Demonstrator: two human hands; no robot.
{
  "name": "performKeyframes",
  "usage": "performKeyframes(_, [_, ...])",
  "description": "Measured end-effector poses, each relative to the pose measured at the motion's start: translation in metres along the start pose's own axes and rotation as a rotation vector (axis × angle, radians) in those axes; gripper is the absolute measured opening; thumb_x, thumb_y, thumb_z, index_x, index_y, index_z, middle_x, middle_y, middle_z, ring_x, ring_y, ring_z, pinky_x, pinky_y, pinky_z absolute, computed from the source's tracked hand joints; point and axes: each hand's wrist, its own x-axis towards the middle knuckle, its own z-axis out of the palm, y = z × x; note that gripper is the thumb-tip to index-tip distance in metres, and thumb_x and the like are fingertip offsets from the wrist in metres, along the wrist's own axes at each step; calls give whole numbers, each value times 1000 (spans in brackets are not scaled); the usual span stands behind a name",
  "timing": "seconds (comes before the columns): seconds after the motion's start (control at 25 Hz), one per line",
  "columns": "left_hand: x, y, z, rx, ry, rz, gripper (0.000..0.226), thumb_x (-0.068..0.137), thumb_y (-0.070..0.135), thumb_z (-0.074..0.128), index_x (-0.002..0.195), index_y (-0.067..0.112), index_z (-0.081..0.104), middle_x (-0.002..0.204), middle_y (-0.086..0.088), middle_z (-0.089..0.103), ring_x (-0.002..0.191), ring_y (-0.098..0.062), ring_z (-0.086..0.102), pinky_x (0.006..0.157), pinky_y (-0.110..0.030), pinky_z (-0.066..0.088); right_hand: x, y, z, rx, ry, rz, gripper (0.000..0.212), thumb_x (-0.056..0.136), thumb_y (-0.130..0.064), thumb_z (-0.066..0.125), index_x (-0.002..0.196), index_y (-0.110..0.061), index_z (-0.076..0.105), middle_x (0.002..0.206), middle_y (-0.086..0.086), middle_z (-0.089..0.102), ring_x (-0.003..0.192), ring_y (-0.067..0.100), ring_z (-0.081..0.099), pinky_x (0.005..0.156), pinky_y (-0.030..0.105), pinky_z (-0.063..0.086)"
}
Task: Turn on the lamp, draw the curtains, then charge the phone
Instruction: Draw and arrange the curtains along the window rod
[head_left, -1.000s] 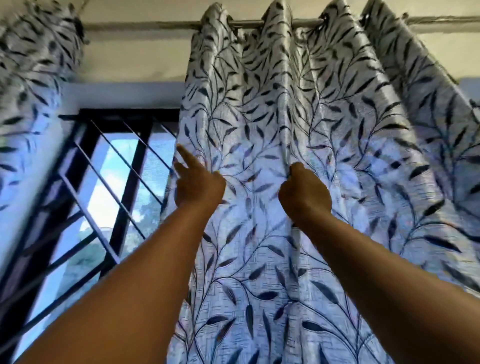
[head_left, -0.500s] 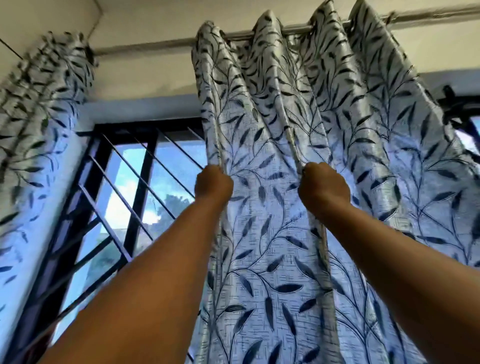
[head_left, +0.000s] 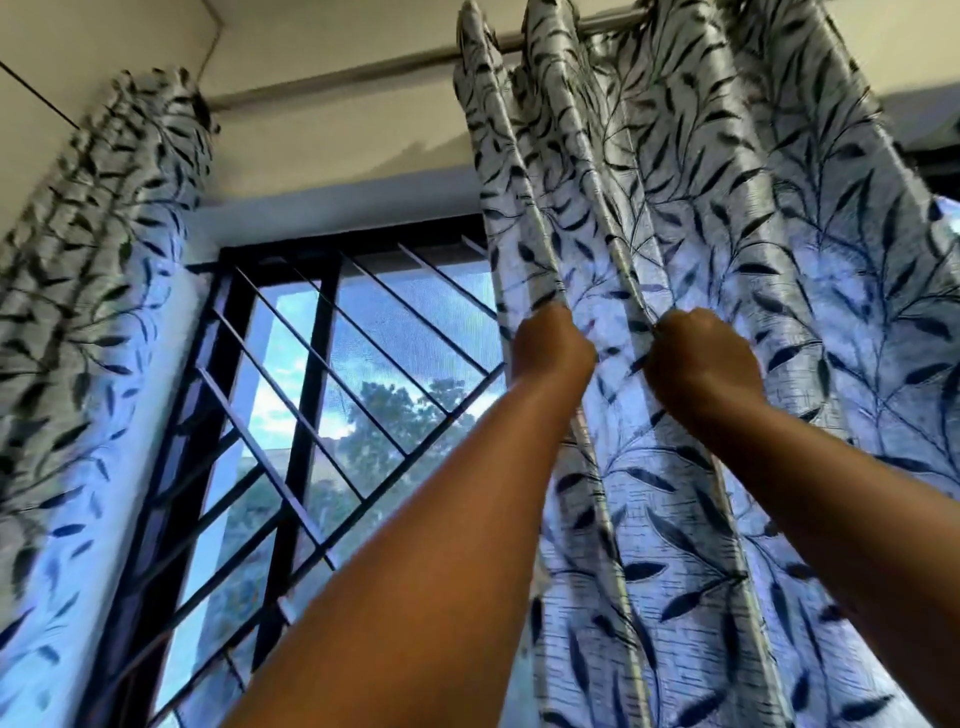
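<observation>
Silvery leaf-print curtain (head_left: 701, 260) bunched in both fists: left hand (head_left: 553, 345) gripped its edge, right hand (head_left: 701, 366) a fold beside. Curtain step underway; next, drag toward bare window (head_left: 332, 395) leftward.

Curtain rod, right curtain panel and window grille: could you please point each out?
curtain rod (head_left: 363, 70), head view, bare stretch between the panels.
right curtain panel (head_left: 779, 260), head view, upper folds.
window grille (head_left: 311, 364), head view, vertical bar.

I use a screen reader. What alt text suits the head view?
Both hands, left hand and right hand, grip folds of a leaf-print curtain hanging from a rod, beside an uncovered barred window.
</observation>
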Motion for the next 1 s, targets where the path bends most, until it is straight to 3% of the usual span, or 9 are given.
performKeyframes(0.12, [-1, -40, -16, 113, 38, -49, 27, 92, 8, 49, 116, 5, 60, 112, -22, 62, 103, -39, 58, 71, -35, 39, -9, -8, 11, 48, -16, -4, 14, 87, -7, 45, 93, -7, 58, 101, 20, 60, 89, 40, 60, 64, 34, 35])
performKeyframes(0.2, [-3, -64, -30, 169, 25, -79, 27, 92, 11, 50, 115, 6, 62, 113, -21, 63, 102, -39, 59, 73, -36, 43, -23, -18, 26, 79, -43, -17, 15, 90, -14, 46, 101, -8, 56, 105, 20, 61, 94, 40, 60, 68, 36, 40])
performKeyframes(0.28, [-10, -82, -43, 242, 14, -59, 25, 91, 17, 48, 111, 7, 61, 112, -19, 62, 100, -38, 59, 73, -35, 43, -39, -30, 42, 73, -104, 0, 45, 92, -33, 49, 131, -11, 40, 127, 21, 51, 110, 40, 53, 82, 43, 44])
performKeyframes(0.32, [-14, -90, -50, 276, 27, -18, 27, 92, 21, 47, 112, 8, 60, 114, -18, 61, 102, -37, 58, 75, -36, 44, -46, -37, 47, 57, -150, 29, 68, 91, -46, 49, 144, -14, 20, 141, 20, 39, 121, 40, 45, 91, 49, 41])
performKeyframes(0.36, [-18, -98, -58, 312, 45, 31, 32, 93, 28, 45, 117, 11, 58, 118, -15, 59, 106, -36, 56, 78, -37, 44, -51, -46, 52, 62, -168, 61, 86, 88, -59, 45, 149, -19, 1, 152, 18, 23, 131, 40, 35, 98, 55, 34])
performKeyframes(0.44, [-20, -113, -76, 409, 82, 116, 45, 94, 44, 44, 128, 15, 52, 129, -10, 53, 115, -34, 49, 87, -41, 44, -52, -66, 54, 121, -154, 95, 98, 80, -78, 31, 148, -25, -17, 160, 10, -5, 143, 40, 10, 107, 64, 16])
performKeyframes(0.52, [-17, -128, -102, 502, 117, 150, 55, 94, 51, 43, 134, 14, 46, 136, -9, 48, 122, -33, 45, 92, -43, 42, -50, -93, 50, 149, -131, 58, 99, 77, -83, 21, 147, -26, -18, 158, 7, -19, 145, 38, -7, 110, 64, 2])
performKeyframes(0.64, [-11, -153, -141, 547, 176, 107, 60, 93, 54, 42, 136, 13, 44, 139, -10, 46, 124, -34, 43, 94, -44, 41, -52, -134, 42, 158, -129, -11, 97, 78, -83, 19, 149, -25, -15, 156, 6, -26, 144, 36, -16, 110, 62, -5])
performKeyframes(1.0, [8, -282, -268, 690, 271, 61, 60, 92, 53, 41, 133, 9, 47, 139, -12, 46, 124, -37, 43, 98, -46, 38, -67, -297, 54, 201, -61, -47, 92, 82, -76, 29, 151, -22, 1, 160, 6, -8, 146, 35, -9, 113, 59, -1])
